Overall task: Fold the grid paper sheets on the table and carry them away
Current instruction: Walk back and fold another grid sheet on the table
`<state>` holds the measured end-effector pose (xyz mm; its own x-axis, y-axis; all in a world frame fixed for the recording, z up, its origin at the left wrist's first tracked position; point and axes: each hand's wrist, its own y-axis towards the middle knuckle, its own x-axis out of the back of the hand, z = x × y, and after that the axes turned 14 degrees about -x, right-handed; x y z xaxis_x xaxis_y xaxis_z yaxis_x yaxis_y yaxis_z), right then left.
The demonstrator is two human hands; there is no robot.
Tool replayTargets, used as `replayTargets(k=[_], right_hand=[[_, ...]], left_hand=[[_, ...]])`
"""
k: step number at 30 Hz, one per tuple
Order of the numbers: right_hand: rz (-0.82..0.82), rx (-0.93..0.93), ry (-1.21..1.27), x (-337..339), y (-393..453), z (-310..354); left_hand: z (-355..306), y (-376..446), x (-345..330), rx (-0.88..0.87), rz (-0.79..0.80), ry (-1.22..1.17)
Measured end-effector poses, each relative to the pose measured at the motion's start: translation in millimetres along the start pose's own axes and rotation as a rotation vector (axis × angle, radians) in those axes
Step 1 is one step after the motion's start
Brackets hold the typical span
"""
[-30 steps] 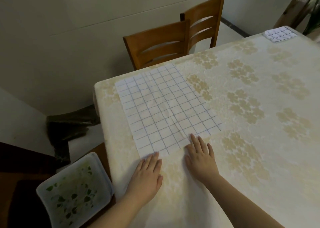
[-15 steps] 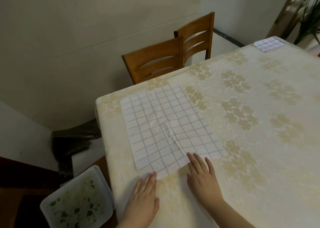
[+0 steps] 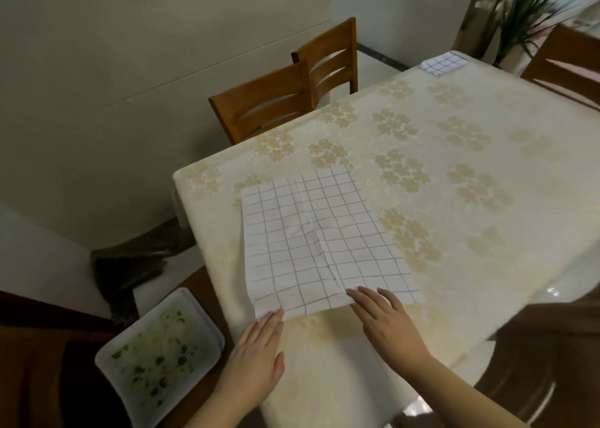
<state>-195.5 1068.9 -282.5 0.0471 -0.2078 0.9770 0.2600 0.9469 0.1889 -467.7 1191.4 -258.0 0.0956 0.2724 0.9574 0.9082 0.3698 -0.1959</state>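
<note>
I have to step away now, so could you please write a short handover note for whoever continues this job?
Left hand: open, flat, fingertips at the near edge of the large grid sheet.
Right hand: open, fingertips on that same edge.
The sheet lies unfolded and creased on the table; a smaller folded grid sheet sits at the far corner.
Done: nothing on the large sheet.
Left: fold it, then carry the sheets away.
</note>
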Motion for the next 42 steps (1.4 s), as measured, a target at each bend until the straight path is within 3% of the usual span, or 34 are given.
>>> replayTargets(k=[7,10,12,19,22,27,42], right_hand=[[0.046,-0.068,0.100,41.5,-61.6,47.3],[0.279,-0.109,0.056,53.1,-89.5,55.8],[0.347,-0.133,0.007,60.1,-106.3,61.1],[0.068,-0.380,0.033,83.8,-138.3,77.6],[0.006,-0.372,-0.006,92.7,-145.6,73.4],[-0.046,-0.378,-0.122,107.7,-141.9,71.0],[-0.178,-0.435,-0.153,132.4,-91.0,42.9]], left_hand=[[-19.4,-54.7,-10.5,-0.122,-0.034,0.032],[-19.6,-81.5,-11.3,-0.155,-0.077,-0.002],[-16.2,-94.2,-8.7,-0.184,-0.150,-0.005],[-6.3,-113.2,18.3,-0.210,-0.344,-0.013],[-3.4,-110.3,30.4,-0.232,-0.399,-0.011],[-2.2,-98.9,50.4,-0.268,-0.443,-0.019],[9.1,-46.3,79.5,-0.216,-0.467,-0.031]])
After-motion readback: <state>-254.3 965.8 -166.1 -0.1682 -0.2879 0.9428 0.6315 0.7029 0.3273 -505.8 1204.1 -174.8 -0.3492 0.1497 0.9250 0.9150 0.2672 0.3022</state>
